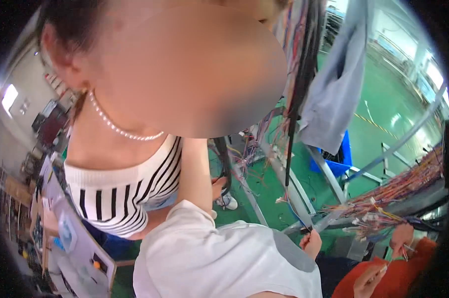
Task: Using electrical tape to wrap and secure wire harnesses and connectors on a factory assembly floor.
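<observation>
My left arm [197, 171] reaches up out of a white short sleeve. Its hand is hidden behind the blurred area of a person leaning in very close. Low in the centre, beyond my white shirt [224, 260], my right hand [311, 242] is closed around a thin dark wire [301, 219] with a blue strand, beside a grey metal bar. Above it hangs a long black cable [290, 154]. Another hand [218, 186], whose owner I cannot tell, is next to dark cables.
A person in a striped top [120, 198] fills the left. At lower right are a co-worker's red sleeve [413, 268] and hands, near a thick wire bundle [398, 186]. A blue bin [346, 156], grey frame bars [328, 174] and hanging grey cloth [336, 99] stand over green floor.
</observation>
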Available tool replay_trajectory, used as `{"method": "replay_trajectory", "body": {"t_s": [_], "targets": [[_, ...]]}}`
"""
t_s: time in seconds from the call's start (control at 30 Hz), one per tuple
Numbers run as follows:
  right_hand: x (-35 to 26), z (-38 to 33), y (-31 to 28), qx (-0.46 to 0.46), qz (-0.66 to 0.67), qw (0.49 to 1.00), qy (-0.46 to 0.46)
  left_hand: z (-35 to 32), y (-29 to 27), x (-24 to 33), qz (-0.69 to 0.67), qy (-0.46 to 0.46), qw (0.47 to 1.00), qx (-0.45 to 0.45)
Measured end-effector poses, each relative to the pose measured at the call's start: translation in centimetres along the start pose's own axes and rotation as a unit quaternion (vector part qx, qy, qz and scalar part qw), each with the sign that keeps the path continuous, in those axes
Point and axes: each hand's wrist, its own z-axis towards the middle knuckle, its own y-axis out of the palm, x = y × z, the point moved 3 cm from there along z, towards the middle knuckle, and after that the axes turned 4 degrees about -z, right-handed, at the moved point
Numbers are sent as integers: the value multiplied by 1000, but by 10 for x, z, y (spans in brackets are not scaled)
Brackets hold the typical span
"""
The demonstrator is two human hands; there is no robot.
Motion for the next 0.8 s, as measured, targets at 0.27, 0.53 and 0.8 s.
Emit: {"method": "replay_trajectory", "body": {"t_s": [0.27, 0.53, 0.8], "targets": [[-9, -1, 0, 13, 49, 998, 31, -20, 29, 38, 23, -74, 997, 18], [-13, -8, -1, 64, 43, 996, 42, -8, 8, 32, 66, -113, 991, -19], [-18, -17, 6, 96, 77, 992, 24, -3, -11, 36, -16, -192, 977, -91]]}}
